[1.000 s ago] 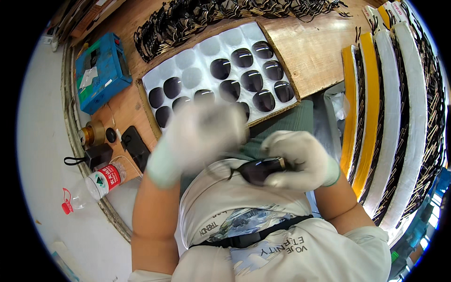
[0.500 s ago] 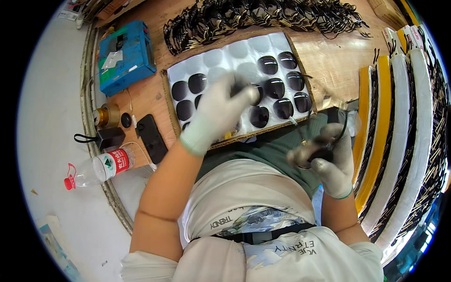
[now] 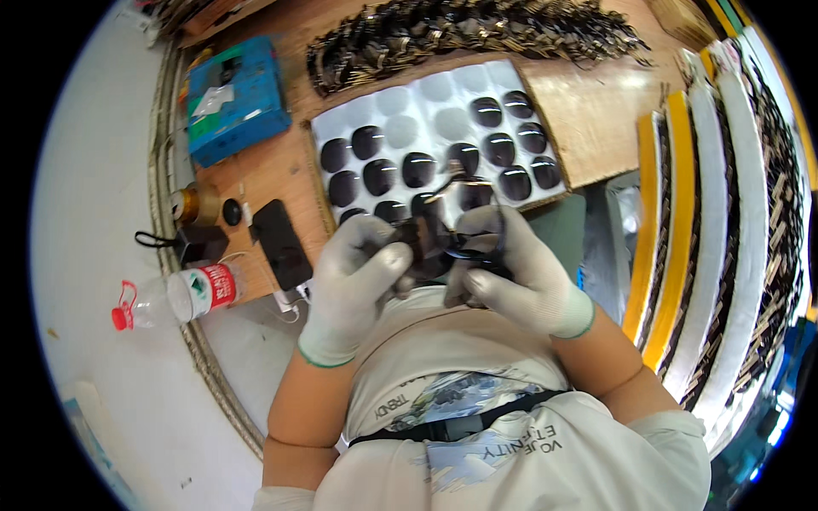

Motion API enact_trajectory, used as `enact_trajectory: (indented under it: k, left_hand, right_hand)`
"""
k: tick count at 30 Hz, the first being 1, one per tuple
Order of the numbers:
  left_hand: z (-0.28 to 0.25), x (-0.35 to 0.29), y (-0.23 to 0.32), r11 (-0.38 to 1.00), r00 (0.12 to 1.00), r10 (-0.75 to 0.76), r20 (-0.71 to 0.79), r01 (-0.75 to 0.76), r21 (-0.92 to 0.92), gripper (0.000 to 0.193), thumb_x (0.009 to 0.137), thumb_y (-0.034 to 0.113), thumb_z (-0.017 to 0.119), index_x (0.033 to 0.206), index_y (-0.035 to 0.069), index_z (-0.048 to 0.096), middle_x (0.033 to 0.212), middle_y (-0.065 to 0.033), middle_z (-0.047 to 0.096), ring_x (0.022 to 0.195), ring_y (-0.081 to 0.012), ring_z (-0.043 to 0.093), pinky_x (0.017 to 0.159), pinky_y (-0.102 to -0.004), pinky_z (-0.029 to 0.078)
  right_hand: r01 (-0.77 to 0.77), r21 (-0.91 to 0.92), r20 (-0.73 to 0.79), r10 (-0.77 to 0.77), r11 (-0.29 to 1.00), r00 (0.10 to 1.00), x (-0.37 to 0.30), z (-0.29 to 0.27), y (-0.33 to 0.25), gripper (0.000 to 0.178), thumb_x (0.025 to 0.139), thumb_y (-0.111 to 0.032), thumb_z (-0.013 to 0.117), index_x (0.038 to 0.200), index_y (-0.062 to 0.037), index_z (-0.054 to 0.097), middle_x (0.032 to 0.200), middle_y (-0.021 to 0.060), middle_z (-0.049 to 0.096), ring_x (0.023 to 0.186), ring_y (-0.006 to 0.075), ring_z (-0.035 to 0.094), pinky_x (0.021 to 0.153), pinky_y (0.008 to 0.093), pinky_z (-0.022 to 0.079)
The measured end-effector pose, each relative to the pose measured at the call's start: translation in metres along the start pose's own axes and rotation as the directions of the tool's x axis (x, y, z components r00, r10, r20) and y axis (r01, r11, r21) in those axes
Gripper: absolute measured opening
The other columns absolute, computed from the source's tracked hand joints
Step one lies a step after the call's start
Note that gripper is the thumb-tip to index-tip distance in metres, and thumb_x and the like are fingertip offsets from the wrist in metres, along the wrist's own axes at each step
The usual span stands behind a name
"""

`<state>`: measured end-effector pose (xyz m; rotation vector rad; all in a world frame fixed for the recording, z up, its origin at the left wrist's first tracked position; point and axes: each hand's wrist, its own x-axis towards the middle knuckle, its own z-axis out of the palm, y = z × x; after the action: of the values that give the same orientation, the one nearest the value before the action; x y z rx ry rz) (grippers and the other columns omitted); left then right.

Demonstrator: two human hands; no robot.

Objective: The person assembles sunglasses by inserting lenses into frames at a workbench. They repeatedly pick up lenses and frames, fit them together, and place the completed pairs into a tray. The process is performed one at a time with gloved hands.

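In front of my body both gloved hands are close together. My left hand [image 3: 354, 277] pinches a dark sunglasses lens [image 3: 416, 243] between thumb and fingers. A dark glasses frame [image 3: 471, 255] is gripped by my right hand [image 3: 532, 281], its temples reaching up over the tray. The lens is beside the frame; whether they touch is unclear. Just beyond, a white lens tray [image 3: 339, 121] with a cardboard edge holds rows of dark lenses [image 3: 379, 176], with several bare round pockets along its far side. My hands and the frame hide part of its near edge.
A long pile of glasses frames [image 3: 477, 34] lies at the back. Striped white and yellow racks [image 3: 669, 230] of frames stand on the right. On the left are a blue box [image 3: 243, 106], a tape roll [image 3: 198, 204], a phone [image 3: 281, 245] and a plastic bottle [image 3: 183, 296].
My left hand has come back from over the tray with a lens. My right hand has moved left and inward with the frame, so both hands now meet before my body.
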<state>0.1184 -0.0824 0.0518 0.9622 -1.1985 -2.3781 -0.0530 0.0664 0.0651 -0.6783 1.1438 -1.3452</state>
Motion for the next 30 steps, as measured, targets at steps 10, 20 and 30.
enact_trajectory:
  k: [10,20,30]
  left_hand:
    - [-0.013,-0.008,-0.007,0.988,0.987,-0.020,0.160,0.043,-0.146,0.024,0.090,0.010,0.071,0.106,-0.001,0.056,0.090,-0.0075,0.062,0.070,-0.0141,0.064,0.060,-0.0266,0.054]
    - [-0.021,-0.016,-0.018,0.982,0.982,-0.068,0.176,0.097,-0.161,0.026,0.090,0.012,0.071,0.109,-0.003,0.062,0.093,-0.0077,0.067,0.075,-0.0133,0.064,0.063,-0.0266,0.054]
    - [-0.017,-0.024,-0.026,0.990,0.990,0.041,0.133,-0.058,0.131,0.029,0.094,0.017,0.068,0.113,-0.004,0.061,0.096,-0.0067,0.067,0.084,-0.0118,0.060,0.077,-0.0275,0.052]
  right_hand:
    - [-0.195,0.061,0.138,0.185,0.979,0.973,-0.002,0.008,0.004,0.026,0.100,-0.011,0.055,0.123,-0.0004,0.055,0.093,0.0038,0.068,0.079,0.0085,0.059,0.074,0.0267,0.051]
    - [-0.241,0.037,0.190,0.230,0.970,0.954,-0.002,0.001,0.013,0.021,0.105,-0.015,0.049,0.116,-0.0001,0.060,0.089,0.0025,0.064,0.077,0.0080,0.054,0.070,0.0261,0.048]
    - [0.036,-0.211,0.127,-0.009,0.977,0.992,-0.009,0.000,0.029,0.025,0.105,-0.021,0.047,0.103,-0.0005,0.062,0.075,0.0040,0.065,0.064,0.0133,0.060,0.063,0.0302,0.049]
